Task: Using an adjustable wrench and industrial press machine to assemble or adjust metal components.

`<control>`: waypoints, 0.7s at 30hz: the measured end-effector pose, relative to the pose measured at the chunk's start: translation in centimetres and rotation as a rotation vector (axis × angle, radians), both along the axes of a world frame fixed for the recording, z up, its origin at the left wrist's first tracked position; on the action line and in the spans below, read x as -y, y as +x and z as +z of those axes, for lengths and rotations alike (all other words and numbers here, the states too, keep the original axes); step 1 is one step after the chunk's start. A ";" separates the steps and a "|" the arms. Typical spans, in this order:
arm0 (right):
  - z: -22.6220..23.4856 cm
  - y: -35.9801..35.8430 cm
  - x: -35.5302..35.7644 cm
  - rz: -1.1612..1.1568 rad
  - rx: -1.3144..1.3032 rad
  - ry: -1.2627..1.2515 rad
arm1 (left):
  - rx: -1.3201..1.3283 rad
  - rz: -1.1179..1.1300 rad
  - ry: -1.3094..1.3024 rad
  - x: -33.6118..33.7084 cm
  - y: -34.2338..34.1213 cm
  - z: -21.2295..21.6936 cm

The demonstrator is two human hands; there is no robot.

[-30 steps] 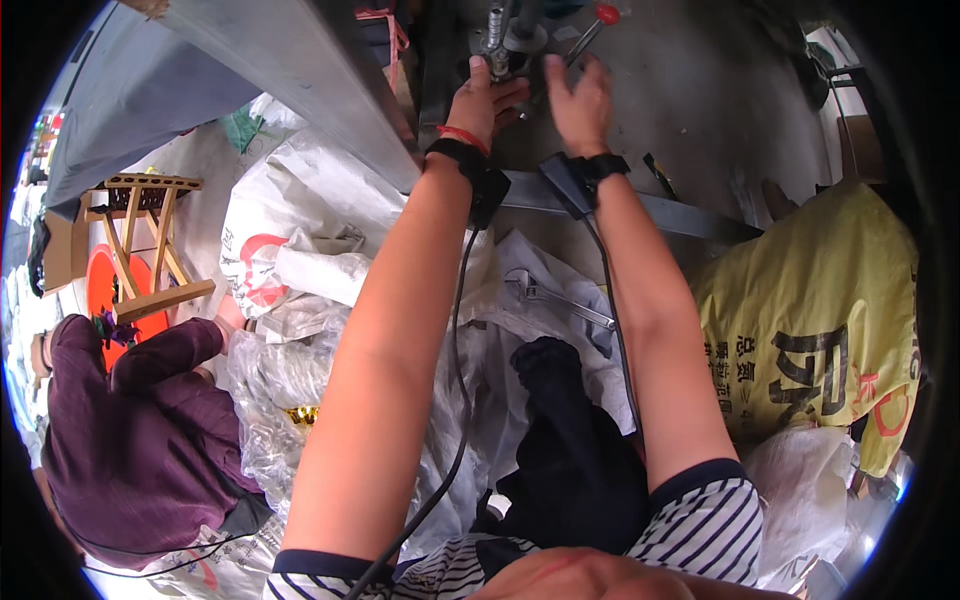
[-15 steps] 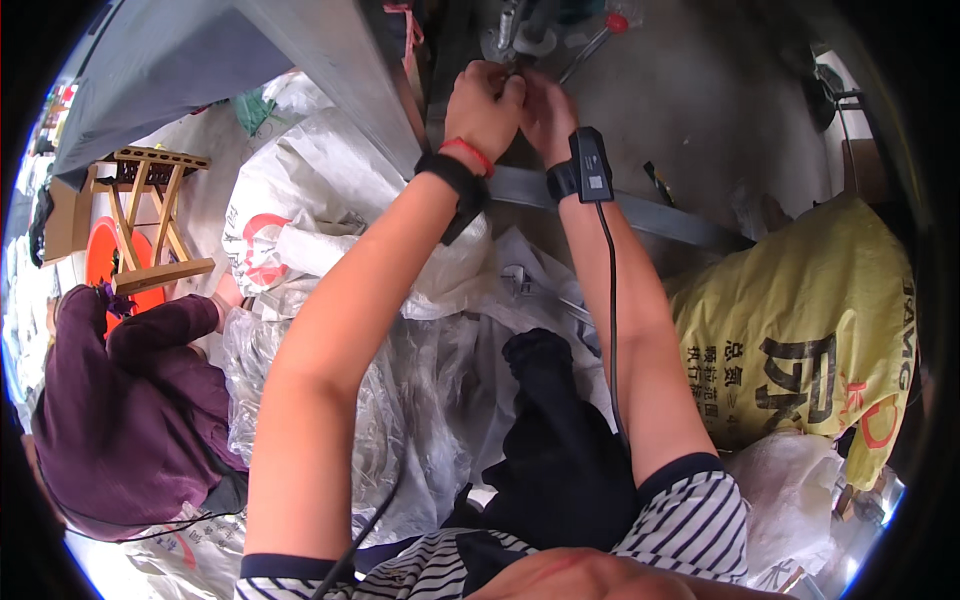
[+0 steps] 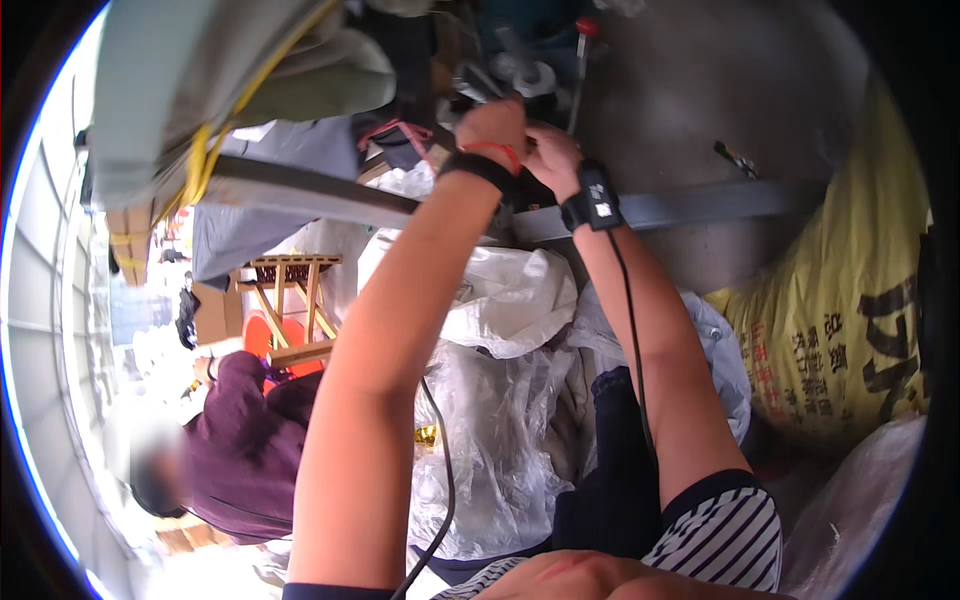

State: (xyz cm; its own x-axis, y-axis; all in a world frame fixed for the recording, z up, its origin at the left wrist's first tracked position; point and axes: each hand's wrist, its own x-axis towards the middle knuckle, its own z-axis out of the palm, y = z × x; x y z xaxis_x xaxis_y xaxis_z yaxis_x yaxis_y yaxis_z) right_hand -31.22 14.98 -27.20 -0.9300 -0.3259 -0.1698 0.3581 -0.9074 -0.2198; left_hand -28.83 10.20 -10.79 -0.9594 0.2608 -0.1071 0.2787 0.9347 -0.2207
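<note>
My left hand [image 3: 494, 126] is at the top middle, knuckles curled, next to a metal fixture [image 3: 522, 72] with a pale round part. It looks closed, but its fingertips and anything in them are hidden. My right hand [image 3: 552, 156] is close beside it on the right, fingers bent in a pinch; whatever it holds is too small and blurred to name. Just beyond the right hand rises a thin metal lever [image 3: 578, 85] with a red knob [image 3: 587, 27]. Both wrists wear black straps, the right one with a small cabled device [image 3: 598, 195].
A grey metal bar [image 3: 690, 205] crosses below my hands. White sacks [image 3: 510, 300] and clear plastic [image 3: 490, 450] lie nearer me. A yellow printed sack [image 3: 830, 330] stands right. Left are a wooden folding stool [image 3: 290, 300] and a person in a purple top [image 3: 245, 450].
The view has swung left, showing more of the person and a bright wall. My left hand has turned, its thumb now out of sight, and the hands sit slightly further apart.
</note>
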 end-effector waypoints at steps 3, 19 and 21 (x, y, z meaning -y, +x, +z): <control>-0.1 -0.1 -0.8 -0.034 -0.005 -0.087 | 0.013 -0.084 -0.254 -2.1 -1.5 0.4; 1.5 1.7 -0.1 -0.063 0.065 -0.081 | -0.091 -0.597 -0.490 0.7 -4.5 1.4; 1.5 1.9 0.0 -0.078 0.108 -0.061 | -0.054 -0.631 -0.529 0.8 -4.8 1.4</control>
